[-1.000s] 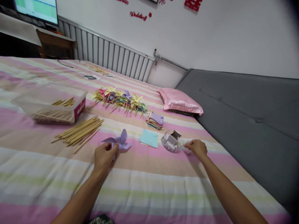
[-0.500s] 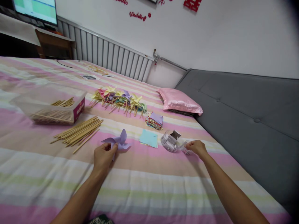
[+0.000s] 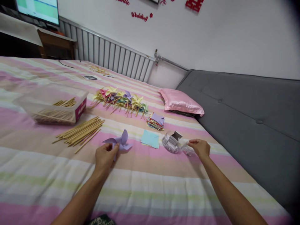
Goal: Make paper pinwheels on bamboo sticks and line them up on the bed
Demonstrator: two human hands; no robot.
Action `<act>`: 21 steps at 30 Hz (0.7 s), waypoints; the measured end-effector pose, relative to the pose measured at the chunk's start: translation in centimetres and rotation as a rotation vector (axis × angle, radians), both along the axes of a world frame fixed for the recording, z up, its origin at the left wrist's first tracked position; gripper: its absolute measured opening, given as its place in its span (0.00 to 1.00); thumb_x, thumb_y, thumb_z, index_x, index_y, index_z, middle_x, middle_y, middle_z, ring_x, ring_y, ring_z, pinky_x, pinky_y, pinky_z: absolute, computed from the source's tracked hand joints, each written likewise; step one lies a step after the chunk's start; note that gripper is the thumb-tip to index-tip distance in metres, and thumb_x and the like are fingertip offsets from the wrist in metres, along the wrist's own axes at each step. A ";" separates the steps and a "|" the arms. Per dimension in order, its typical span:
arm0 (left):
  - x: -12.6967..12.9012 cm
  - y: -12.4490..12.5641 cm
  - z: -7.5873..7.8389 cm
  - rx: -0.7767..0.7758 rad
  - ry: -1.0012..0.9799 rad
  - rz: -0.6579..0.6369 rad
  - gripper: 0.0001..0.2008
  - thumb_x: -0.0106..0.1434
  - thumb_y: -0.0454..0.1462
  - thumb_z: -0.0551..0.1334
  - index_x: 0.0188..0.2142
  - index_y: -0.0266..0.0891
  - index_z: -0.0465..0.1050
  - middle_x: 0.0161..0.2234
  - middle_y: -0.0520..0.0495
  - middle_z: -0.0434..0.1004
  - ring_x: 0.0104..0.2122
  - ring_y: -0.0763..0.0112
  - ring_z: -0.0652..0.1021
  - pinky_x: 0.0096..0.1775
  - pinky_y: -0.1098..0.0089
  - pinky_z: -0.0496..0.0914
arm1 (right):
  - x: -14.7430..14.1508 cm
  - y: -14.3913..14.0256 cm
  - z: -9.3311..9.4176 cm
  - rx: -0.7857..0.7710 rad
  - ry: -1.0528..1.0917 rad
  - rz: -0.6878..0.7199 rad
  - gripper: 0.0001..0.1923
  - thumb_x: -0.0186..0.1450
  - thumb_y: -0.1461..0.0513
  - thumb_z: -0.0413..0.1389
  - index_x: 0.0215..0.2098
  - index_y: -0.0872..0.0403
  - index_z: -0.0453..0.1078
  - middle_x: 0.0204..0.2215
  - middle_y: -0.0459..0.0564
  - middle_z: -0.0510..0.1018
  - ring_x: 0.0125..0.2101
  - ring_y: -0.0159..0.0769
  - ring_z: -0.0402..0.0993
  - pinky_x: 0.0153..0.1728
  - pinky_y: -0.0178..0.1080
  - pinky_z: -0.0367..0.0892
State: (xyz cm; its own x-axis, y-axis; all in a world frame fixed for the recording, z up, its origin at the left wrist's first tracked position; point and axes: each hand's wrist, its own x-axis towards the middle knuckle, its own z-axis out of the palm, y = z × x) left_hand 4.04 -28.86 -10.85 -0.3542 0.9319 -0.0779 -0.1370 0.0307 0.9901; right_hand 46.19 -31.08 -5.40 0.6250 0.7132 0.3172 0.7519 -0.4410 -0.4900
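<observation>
Pinching the flimsy purple paper pinwheel at its centre, left hand keeps it light; right hand grips a small clear plastic lid.

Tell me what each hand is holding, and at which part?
Left hand pinches the purple paper pinwheel at its lower left blade. Right hand grips a small clear container by its right side.

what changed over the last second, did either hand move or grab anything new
Very little. The right hand shifted slightly while it stays at the small clear item beside the clear container; whether it grips the item is hard to tell. The left hand still holds the purple pinwheel in the same spot. The sticks, blue paper and pinwheel pile lie as before.
</observation>
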 end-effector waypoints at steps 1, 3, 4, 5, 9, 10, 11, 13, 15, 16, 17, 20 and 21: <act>0.0 0.0 -0.1 0.006 0.013 -0.006 0.13 0.44 0.41 0.67 0.23 0.32 0.73 0.15 0.54 0.66 0.17 0.77 0.65 0.18 0.75 0.55 | -0.3 -0.2 0.4 0.041 0.001 -0.014 0.12 0.45 0.55 0.63 0.25 0.53 0.77 0.24 0.50 0.81 0.29 0.44 0.78 0.32 0.39 0.68; 0.0 0.1 -0.2 0.018 0.044 -0.025 0.13 0.46 0.42 0.66 0.23 0.32 0.73 0.16 0.53 0.67 0.17 0.76 0.65 0.18 0.75 0.56 | -1.4 -0.7 1.3 0.133 0.028 -0.011 0.16 0.48 0.53 0.61 0.31 0.55 0.77 0.28 0.53 0.82 0.32 0.44 0.78 0.36 0.40 0.69; 0.0 0.2 -0.3 0.021 0.045 -0.026 0.13 0.46 0.42 0.66 0.24 0.32 0.74 0.16 0.53 0.67 0.17 0.76 0.66 0.19 0.75 0.56 | -2.4 -1.0 1.7 0.177 0.051 0.016 0.17 0.50 0.52 0.60 0.33 0.55 0.76 0.30 0.53 0.82 0.33 0.42 0.78 0.36 0.39 0.70; 0.0 0.2 -0.3 0.021 0.046 -0.028 0.13 0.46 0.42 0.66 0.24 0.32 0.74 0.16 0.53 0.67 0.17 0.76 0.66 0.19 0.75 0.56 | -3.6 -1.2 2.2 0.256 0.157 0.112 0.18 0.50 0.53 0.60 0.33 0.56 0.76 0.29 0.54 0.81 0.31 0.43 0.78 0.35 0.39 0.70; 0.1 0.1 -0.3 -0.003 0.047 -0.038 0.14 0.46 0.42 0.66 0.25 0.31 0.73 0.17 0.53 0.67 0.18 0.76 0.66 0.19 0.75 0.56 | -10.6 -1.3 3.3 0.282 0.478 0.444 0.15 0.48 0.55 0.63 0.29 0.58 0.75 0.25 0.54 0.81 0.27 0.42 0.78 0.32 0.40 0.72; 0.1 0.1 -0.2 -0.006 0.047 -0.041 0.13 0.46 0.42 0.66 0.24 0.32 0.73 0.17 0.53 0.67 0.18 0.76 0.66 0.19 0.75 0.56 | -12.5 -0.9 3.2 0.256 0.539 0.502 0.15 0.46 0.56 0.64 0.28 0.58 0.75 0.24 0.53 0.80 0.26 0.41 0.78 0.31 0.40 0.72; 0.1 0.0 -0.2 -0.007 0.044 -0.045 0.13 0.46 0.42 0.66 0.23 0.32 0.72 0.17 0.53 0.67 0.18 0.76 0.66 0.19 0.75 0.56 | -14.4 -0.4 2.9 0.237 0.584 0.560 0.14 0.46 0.56 0.64 0.27 0.57 0.75 0.24 0.52 0.80 0.26 0.40 0.78 0.31 0.39 0.72; 0.1 0.0 -0.1 -0.011 0.042 -0.048 0.13 0.46 0.42 0.66 0.22 0.32 0.72 0.16 0.53 0.66 0.17 0.77 0.64 0.18 0.75 0.55 | -17.8 0.8 2.0 0.174 0.649 0.663 0.12 0.47 0.58 0.63 0.27 0.57 0.75 0.22 0.51 0.80 0.25 0.39 0.77 0.30 0.39 0.72; 0.1 -0.1 -0.1 -0.023 0.038 -0.044 0.13 0.46 0.42 0.66 0.22 0.32 0.72 0.16 0.54 0.65 0.16 0.78 0.64 0.18 0.75 0.54 | -20.6 2.0 0.7 0.109 0.650 0.716 0.09 0.48 0.59 0.62 0.26 0.57 0.75 0.22 0.50 0.80 0.25 0.38 0.77 0.29 0.38 0.72; 0.1 0.0 -0.1 -0.025 0.030 -0.041 0.13 0.46 0.42 0.66 0.22 0.32 0.72 0.16 0.54 0.65 0.17 0.78 0.64 0.18 0.75 0.55 | -21.7 2.5 0.0 0.080 0.625 0.708 0.08 0.49 0.60 0.61 0.26 0.56 0.75 0.22 0.49 0.80 0.24 0.38 0.77 0.28 0.38 0.72; 0.2 0.0 -0.2 -0.023 0.023 -0.039 0.13 0.46 0.42 0.66 0.23 0.32 0.73 0.16 0.54 0.67 0.17 0.77 0.65 0.19 0.75 0.56 | -22.6 2.8 -0.6 0.068 0.612 0.703 0.06 0.49 0.61 0.61 0.26 0.55 0.75 0.22 0.49 0.80 0.24 0.38 0.77 0.28 0.38 0.71; 0.2 0.2 -0.4 -0.021 0.014 -0.033 0.13 0.46 0.42 0.66 0.25 0.32 0.75 0.18 0.52 0.70 0.18 0.75 0.67 0.20 0.75 0.58 | -24.5 3.1 -2.6 0.070 0.581 0.661 0.04 0.51 0.62 0.59 0.26 0.53 0.75 0.24 0.48 0.80 0.27 0.39 0.77 0.31 0.39 0.71; 0.2 0.2 -0.5 -0.025 0.020 -0.033 0.13 0.46 0.42 0.66 0.25 0.32 0.75 0.18 0.52 0.71 0.18 0.75 0.68 0.20 0.75 0.58 | -24.8 3.0 -3.2 0.080 0.569 0.653 0.05 0.53 0.61 0.58 0.26 0.53 0.76 0.25 0.48 0.80 0.27 0.39 0.77 0.32 0.39 0.71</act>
State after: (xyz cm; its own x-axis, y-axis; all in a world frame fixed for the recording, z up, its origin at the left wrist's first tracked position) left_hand 4.22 -28.61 -11.36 -0.3254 0.9408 -0.0948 -0.1160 0.0598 0.9914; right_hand 21.37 -28.08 -8.63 0.1776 0.9733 0.1452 0.4739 0.0448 -0.8794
